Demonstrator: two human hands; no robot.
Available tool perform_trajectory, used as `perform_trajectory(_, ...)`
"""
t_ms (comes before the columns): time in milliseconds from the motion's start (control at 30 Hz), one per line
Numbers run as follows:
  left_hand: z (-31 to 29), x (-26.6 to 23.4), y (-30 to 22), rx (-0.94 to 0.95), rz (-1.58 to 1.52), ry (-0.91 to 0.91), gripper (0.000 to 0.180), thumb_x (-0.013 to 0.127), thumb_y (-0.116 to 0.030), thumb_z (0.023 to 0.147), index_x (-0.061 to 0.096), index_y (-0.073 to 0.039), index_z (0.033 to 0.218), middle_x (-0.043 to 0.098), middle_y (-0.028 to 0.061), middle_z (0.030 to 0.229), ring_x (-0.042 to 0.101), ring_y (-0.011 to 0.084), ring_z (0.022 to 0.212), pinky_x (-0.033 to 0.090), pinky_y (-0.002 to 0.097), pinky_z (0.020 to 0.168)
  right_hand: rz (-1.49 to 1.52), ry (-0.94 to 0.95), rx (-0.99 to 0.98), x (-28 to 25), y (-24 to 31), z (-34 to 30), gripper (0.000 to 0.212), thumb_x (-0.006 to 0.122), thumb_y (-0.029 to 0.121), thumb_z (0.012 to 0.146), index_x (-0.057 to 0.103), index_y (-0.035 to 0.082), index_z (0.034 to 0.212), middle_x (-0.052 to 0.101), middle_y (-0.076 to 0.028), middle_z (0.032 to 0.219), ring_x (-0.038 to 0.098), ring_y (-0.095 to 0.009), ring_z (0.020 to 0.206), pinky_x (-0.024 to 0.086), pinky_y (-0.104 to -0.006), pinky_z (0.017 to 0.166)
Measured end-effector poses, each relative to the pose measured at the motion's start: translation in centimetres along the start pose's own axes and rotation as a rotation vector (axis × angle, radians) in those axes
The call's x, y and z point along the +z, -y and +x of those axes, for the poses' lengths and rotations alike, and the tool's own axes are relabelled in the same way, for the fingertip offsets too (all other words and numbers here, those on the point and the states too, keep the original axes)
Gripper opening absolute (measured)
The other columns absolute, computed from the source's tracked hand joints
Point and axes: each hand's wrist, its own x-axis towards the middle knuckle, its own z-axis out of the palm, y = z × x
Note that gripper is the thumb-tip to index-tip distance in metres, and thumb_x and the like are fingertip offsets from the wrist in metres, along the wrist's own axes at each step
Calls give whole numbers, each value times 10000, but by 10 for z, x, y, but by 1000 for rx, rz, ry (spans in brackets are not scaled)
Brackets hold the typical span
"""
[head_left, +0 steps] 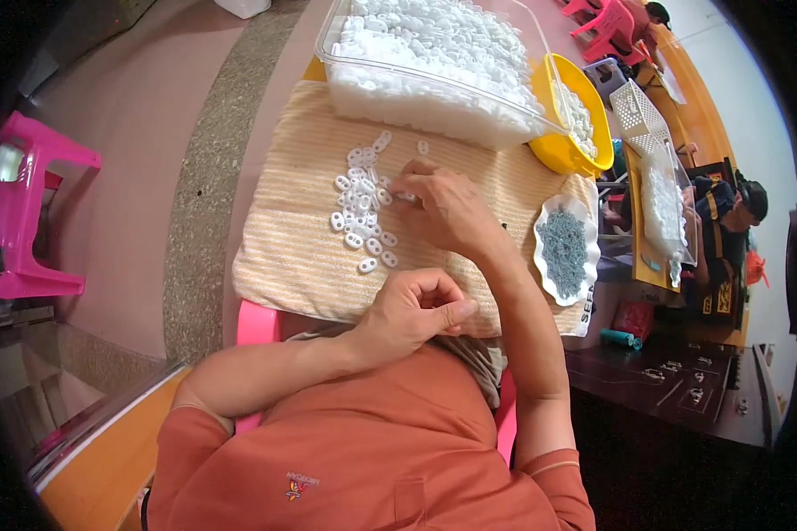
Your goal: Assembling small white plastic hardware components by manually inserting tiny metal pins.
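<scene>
A loose pile of small white oval plastic pieces with two holes (363, 203) lies on a striped towel (283, 239) in front of me. My right hand (447, 205) reaches over the pile's right edge. Its fingers are bent down and closed at a white piece, which they partly hide. Nearer to my body, my left hand (416, 308) is closed above the towel's front part, thumb against the curled fingers. What it holds, if anything, is hidden. One single piece (423, 148) lies apart, beyond my right hand.
Behind the pile stands a clear plastic bin (443, 133) full of white pieces. A yellow basin (598, 164) with more is beside it. A white scalloped dish (545, 270) of small grey items sits at the right. A pink stool (35, 212) stands left; other people are at the right.
</scene>
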Motion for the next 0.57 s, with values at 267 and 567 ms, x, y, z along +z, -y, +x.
perform_trajectory(267, 4, -1, 0, 12, -5, -1, 130, 651, -120, 903, 596, -12, 853, 624, 17, 751, 574, 58, 679, 489, 203, 611, 12, -82, 27, 9, 1, 12, 280, 572, 127, 812, 640, 70, 1078, 609, -136, 993, 610, -353, 900, 481, -441, 769)
perform_trajectory(567, 2, -1, -3, 15, 23, -32, 127, 656, -120, 900, 600, -12, 862, 642, 34, 777, 594, 78, 700, 521, 229, 657, 10, 38, 78, 11, -1, 24, 262, 640, 174, 780, 646, 118, 1036, 595, -159, 1020, 601, -355, 989, 489, -426, 805)
